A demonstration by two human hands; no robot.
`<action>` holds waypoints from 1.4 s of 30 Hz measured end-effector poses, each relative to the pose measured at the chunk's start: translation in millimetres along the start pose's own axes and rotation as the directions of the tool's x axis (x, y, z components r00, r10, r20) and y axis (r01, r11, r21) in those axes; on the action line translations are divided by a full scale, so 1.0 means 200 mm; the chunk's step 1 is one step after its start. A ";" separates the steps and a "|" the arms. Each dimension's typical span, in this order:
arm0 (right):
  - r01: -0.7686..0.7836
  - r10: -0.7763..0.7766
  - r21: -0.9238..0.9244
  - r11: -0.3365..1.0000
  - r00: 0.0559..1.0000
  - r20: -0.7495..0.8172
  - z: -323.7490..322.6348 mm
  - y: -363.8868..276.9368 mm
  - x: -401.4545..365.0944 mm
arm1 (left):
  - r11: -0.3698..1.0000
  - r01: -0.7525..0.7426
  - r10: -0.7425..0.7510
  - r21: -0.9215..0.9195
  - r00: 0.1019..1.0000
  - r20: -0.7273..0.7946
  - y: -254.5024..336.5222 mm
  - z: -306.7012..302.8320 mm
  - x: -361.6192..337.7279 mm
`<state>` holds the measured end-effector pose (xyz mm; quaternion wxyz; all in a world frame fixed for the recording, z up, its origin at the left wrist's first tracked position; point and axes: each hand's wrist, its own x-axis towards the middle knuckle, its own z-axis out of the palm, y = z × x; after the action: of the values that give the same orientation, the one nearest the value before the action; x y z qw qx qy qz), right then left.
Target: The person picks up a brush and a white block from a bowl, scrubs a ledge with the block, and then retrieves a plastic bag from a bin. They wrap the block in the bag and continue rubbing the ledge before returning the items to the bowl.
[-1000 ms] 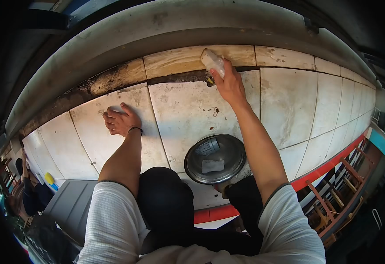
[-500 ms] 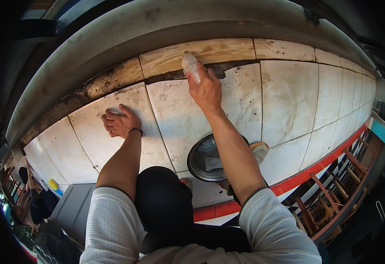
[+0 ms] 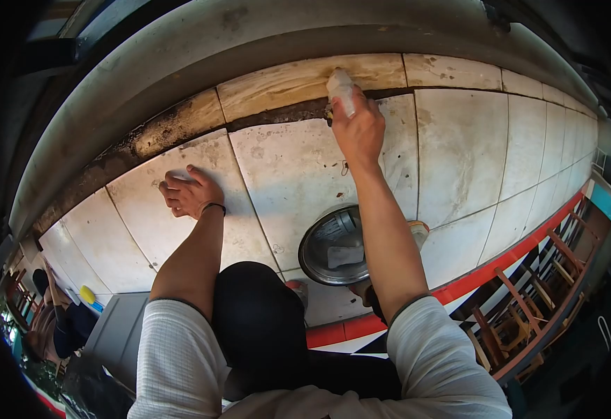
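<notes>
My right hand [image 3: 361, 129] grips a whitish, wet-looking pad [image 3: 341, 89], whose exact kind I cannot make out. The pad is against the stained low strip of tile [image 3: 277, 82] along the base of the curved wall. Under that strip runs a dark, dirty gap [image 3: 284, 113]. My left hand [image 3: 192, 192] rests on a white floor tile [image 3: 172, 157] with its fingers slightly bent and apart, holding nothing. Below my right forearm stands a round metal bowl [image 3: 310, 255], partly hidden by the arm; something pale shows inside it.
A grey curved ledge [image 3: 284, 21] spans the top. At right, a red edge [image 3: 473, 279] borders the tiles, with wooden chairs [image 3: 564, 272] beyond. At lower left are a grey box [image 3: 113, 321], a yellow-and-blue brush [image 3: 89, 297] and another person [image 3: 57, 325].
My right hand has slid the whitish pad to the right along the stained strip. My left hand stays in place. More of the bowl now shows.
</notes>
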<state>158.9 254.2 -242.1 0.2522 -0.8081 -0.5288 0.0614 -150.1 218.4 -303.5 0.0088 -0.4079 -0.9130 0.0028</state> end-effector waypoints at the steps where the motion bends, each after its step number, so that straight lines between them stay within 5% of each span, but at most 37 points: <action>1: -0.045 0.044 -0.056 0.997 0.999 -0.028 -0.08 0.10 0.06 | 1.000 0.003 -0.003 0.002 1.000 0.005 0.00 0.00 0.00; 2: -0.150 0.154 -0.147 0.978 0.988 0.019 -0.12 0.17 0.09 | 1.000 0.008 -0.008 0.005 1.000 0.007 0.01 0.01 0.01; 5: -0.149 0.150 -0.073 0.986 0.989 0.005 -0.04 -0.01 0.02 | 1.000 0.000 0.000 0.001 1.000 0.011 -0.01 0.01 0.00; 9: -0.088 0.050 0.122 0.989 0.958 0.281 0.13 -0.46 -0.21 | 1.000 0.007 -0.007 0.001 1.000 -0.010 0.00 0.01 0.00; 14: -0.057 0.053 -0.108 0.992 0.998 -0.036 -0.08 0.05 0.02 | 1.000 -0.006 0.006 0.000 1.000 -0.027 -0.01 0.02 0.00; 15: -0.223 0.234 -0.181 0.958 0.971 0.042 -0.17 0.06 0.09 | 1.000 0.000 0.000 -0.001 1.000 -0.029 -0.01 0.02 0.00; 19: -0.121 0.123 -0.043 0.992 0.991 0.053 0.01 -0.15 -0.02 | 1.000 -0.005 0.005 0.000 0.999 -0.035 0.01 0.03 0.01; 22: -0.098 0.080 0.069 0.993 0.970 0.231 0.11 -0.47 -0.13 | 1.000 -0.002 0.002 0.009 0.999 -0.042 -0.01 0.03 0.01; 25: -0.102 0.083 0.099 0.990 0.980 0.183 0.07 -0.34 -0.07 | 1.000 -0.015 0.016 0.010 0.999 -0.048 -0.01 0.04 0.01; 29: -0.121 0.132 -0.160 0.980 0.990 0.059 -0.13 0.08 0.12 | 1.000 -0.014 0.014 -0.004 1.000 -0.019 0.00 0.02 0.01; 35: -0.114 0.102 0.047 0.992 0.973 0.205 0.10 -0.39 -0.14 | 1.000 0.007 -0.008 0.023 1.000 0.021 -0.01 0.00 0.00; 42: -0.161 0.169 -0.115 0.980 0.983 0.071 -0.09 0.03 0.09 | 1.000 -0.005 0.005 0.004 1.000 0.019 0.01 -0.01 0.01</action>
<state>177.7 261.7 -227.0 0.1807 -0.8585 -0.4722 0.0855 -149.4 220.5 -302.1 0.0011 -0.4100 -0.9120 0.0085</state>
